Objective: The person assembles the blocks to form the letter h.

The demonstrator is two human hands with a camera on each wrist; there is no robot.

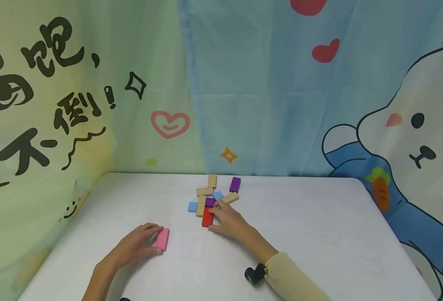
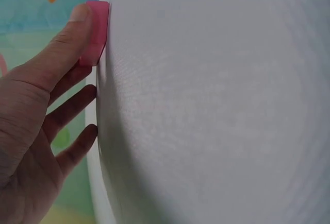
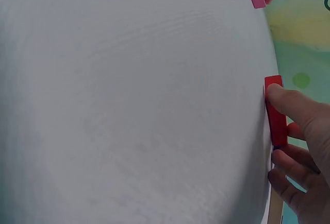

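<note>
At the left of the table my left hand (image 1: 143, 242) pinches a pink block (image 1: 162, 239) between thumb and fingertips. In the left wrist view the thumb lies on the near face of that pink block (image 2: 98, 31), and the lower fingers spread apart below it. My right hand (image 1: 229, 220) holds a red block (image 1: 207, 217) by its ends, thumb at the near end. The red block lies against a cluster of blocks, next to a tan block (image 1: 201, 206) and a purple block (image 1: 210, 202). In the right wrist view the thumb presses the red block's end (image 3: 276, 110).
Behind the red block lie a blue block (image 1: 193, 207), another blue block (image 1: 217, 195), more tan blocks (image 1: 212, 181) and a second purple block (image 1: 235, 184). The white table (image 1: 300, 225) ends at a printed curtain (image 1: 244, 104). A black wrist device (image 1: 255, 274) sits by the right sleeve.
</note>
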